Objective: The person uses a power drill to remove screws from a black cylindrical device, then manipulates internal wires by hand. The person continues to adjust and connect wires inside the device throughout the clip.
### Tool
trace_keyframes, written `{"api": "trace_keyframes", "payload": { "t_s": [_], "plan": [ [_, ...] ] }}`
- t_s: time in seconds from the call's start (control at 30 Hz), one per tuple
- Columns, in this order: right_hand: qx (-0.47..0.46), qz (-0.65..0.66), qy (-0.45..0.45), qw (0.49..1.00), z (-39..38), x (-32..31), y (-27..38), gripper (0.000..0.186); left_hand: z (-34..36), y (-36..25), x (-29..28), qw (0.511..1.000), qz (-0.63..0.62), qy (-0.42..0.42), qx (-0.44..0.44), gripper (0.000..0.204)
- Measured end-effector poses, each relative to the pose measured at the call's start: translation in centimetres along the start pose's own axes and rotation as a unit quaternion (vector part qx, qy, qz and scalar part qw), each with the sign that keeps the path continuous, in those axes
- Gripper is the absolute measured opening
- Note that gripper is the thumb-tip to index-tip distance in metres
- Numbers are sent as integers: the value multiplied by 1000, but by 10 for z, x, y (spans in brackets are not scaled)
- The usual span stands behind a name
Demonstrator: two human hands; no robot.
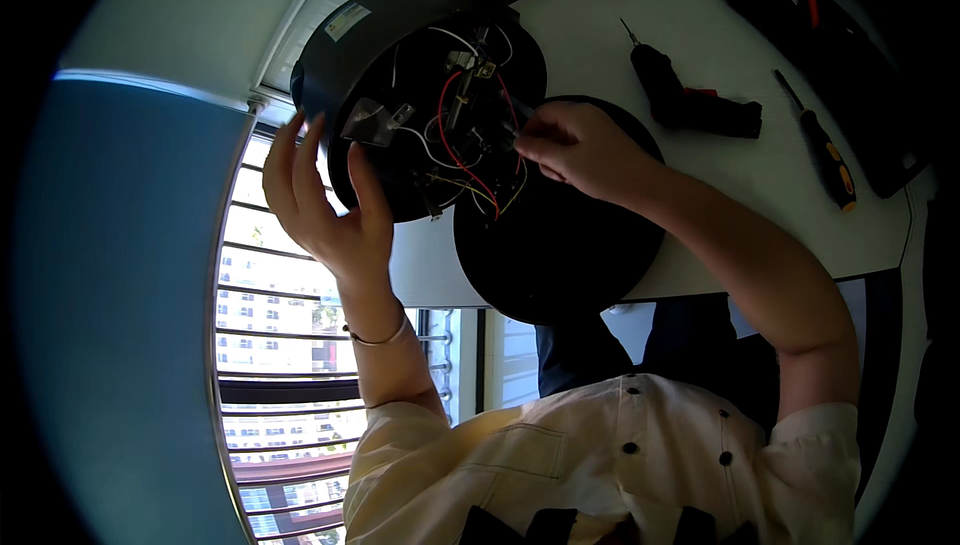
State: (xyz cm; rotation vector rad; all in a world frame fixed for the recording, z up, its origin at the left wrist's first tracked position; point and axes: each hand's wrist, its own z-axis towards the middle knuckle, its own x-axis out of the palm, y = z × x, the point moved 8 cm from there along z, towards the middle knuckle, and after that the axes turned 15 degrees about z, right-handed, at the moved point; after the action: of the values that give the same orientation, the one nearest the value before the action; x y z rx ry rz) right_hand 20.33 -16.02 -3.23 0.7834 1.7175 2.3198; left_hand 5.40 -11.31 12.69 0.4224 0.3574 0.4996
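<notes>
A round black appliance housing (pixel 345 55) lies tipped on the table's far left, its open side showing red, white and yellow wires (pixel 447 95) and small metal parts. My left hand (pixel 335 210) grips its near left rim, thumb on the inner side and fingers spread along the outside. At the right of the opening, my right hand (pixel 575 145) is closed in a pinch beside the wires; what sits between its fingertips is too dark to make out. Under my right wrist lies a flat round black disc (pixel 560 245), reaching past the table's front edge.
A black power screwdriver (pixel 680 90) with a thin bit lies on the white table (pixel 585 20). Farther right are a black-and-yellow screwdriver (pixel 825 157) and a black tool case (pixel 800 30). A window with horizontal bars (pixel 285 330) and a blue panel (pixel 130 275) stand at the left.
</notes>
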Motion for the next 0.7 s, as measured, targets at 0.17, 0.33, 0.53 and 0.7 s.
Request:
{"api": "trace_keyframes", "payload": {
  "t_s": [0.17, 0.33, 0.53, 0.7],
  "plan": [
    [-54, -58, -39, 996, 15, -8, 13, 18, -7, 33, 45, 974, -63, 206, -76, 64],
    [-65, -16, -70, 995, 24, -5, 11, 19, -21, 52, 62, 952, -140, 232, -145, 74],
    [-88, -53, -93, 990, 32, 2, 21, 20, -25, 61, 61, 956, -145, 192, -166, 70],
    [-79, -55, -107, 990, 38, 4, 19, 21, -28, 66, 61, 964, -119, 164, -171, 67]
  ]
}}
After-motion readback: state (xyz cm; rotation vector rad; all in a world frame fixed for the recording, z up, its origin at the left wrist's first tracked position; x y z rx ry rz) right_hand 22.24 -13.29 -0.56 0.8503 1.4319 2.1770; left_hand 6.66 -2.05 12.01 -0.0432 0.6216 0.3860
